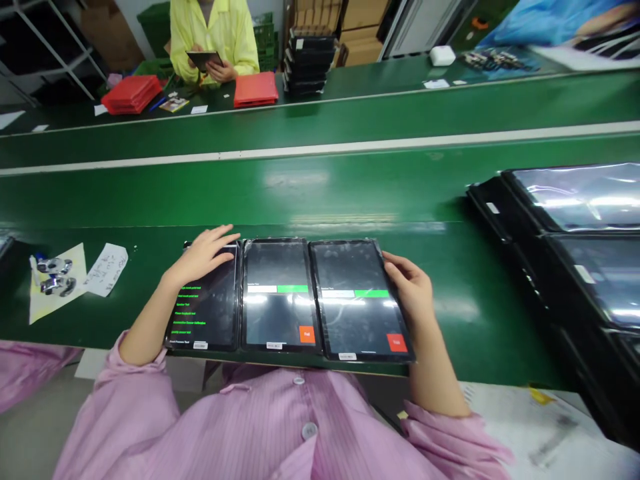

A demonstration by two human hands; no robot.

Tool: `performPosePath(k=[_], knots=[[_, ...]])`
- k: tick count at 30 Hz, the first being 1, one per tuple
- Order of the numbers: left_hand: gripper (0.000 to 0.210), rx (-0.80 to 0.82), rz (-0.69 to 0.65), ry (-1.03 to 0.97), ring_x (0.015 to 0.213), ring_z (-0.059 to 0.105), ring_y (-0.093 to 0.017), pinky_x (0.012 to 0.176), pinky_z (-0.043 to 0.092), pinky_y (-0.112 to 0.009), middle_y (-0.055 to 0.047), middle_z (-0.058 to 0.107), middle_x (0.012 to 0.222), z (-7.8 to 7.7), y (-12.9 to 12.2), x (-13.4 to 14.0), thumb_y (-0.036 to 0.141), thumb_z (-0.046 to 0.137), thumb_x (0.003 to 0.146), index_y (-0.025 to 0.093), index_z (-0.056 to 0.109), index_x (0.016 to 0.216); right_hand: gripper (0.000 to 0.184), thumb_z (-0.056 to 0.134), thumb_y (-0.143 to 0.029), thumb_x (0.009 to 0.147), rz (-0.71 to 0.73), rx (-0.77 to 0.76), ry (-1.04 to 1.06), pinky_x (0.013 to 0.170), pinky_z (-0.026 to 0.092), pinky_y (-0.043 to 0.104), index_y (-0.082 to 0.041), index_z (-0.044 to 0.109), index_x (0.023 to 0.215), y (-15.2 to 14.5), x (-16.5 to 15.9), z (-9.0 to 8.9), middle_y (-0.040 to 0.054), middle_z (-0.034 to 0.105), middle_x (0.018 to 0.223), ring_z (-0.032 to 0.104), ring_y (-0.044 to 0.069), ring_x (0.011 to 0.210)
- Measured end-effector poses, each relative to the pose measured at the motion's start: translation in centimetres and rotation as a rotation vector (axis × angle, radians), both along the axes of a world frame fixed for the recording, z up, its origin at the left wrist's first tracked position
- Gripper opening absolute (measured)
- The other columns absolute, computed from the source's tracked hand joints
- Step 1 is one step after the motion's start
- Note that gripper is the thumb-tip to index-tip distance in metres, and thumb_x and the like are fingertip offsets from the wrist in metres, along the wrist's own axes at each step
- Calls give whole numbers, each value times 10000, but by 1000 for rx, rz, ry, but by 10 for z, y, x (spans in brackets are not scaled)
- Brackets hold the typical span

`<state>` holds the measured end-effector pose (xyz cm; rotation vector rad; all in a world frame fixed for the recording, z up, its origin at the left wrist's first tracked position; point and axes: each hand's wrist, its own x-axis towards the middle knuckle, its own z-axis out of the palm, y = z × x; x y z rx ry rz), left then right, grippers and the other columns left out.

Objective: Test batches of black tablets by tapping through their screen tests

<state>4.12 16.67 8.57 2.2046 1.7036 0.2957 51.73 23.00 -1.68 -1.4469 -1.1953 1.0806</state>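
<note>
Three dark tablets lie side by side at the front edge of the green bench. The left tablet [205, 310] shows a list of green text lines. Over its upper part is my left hand [204, 255], fingers stretched out and apart; whether they touch the screen I cannot tell. The middle tablet [277, 310] has a white-and-green bar and an orange button lit. A similar bar and a red button show on the right tablet [355, 320]. My right hand [413, 287] grips that tablet's right edge, thumb towards the front; some fingertips are hidden.
Stacked dark tablets [580, 200] stand at the right. Metal parts [57, 277] on yellow paper and a handwritten note [107, 267] lie left. Across the bench [320, 187], a person in yellow [215, 40] holds a tablet near red stacks [131, 93]; a blue sleeve [545, 23] shows far right.
</note>
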Motion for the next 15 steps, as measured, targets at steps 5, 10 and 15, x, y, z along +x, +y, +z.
performPosePath(k=[5,10,15], knots=[[557,-218,-93,9,1238,622,-294,1071,464,-419,-117,662,1352,-1,42,20,519,318,1021,177,670,1285,417,792,-551,689,-19,72,-17,696,512,324,-213,746,930,4,-1,-5,64,749,904,648,203,767],[489,-161,-52,145,1153,676,-291,1076,452,-463,-67,725,1250,-1,38,15,471,312,1032,261,734,1166,448,780,-592,675,-45,111,-26,643,492,306,-204,727,892,7,-4,-6,49,724,813,615,187,706],[519,-55,-113,277,1367,527,-328,1209,244,-600,-165,579,1447,-9,30,21,490,422,1017,181,578,1404,442,782,-607,671,-46,105,-29,608,470,292,-206,691,831,8,-4,-6,33,690,747,580,170,649]])
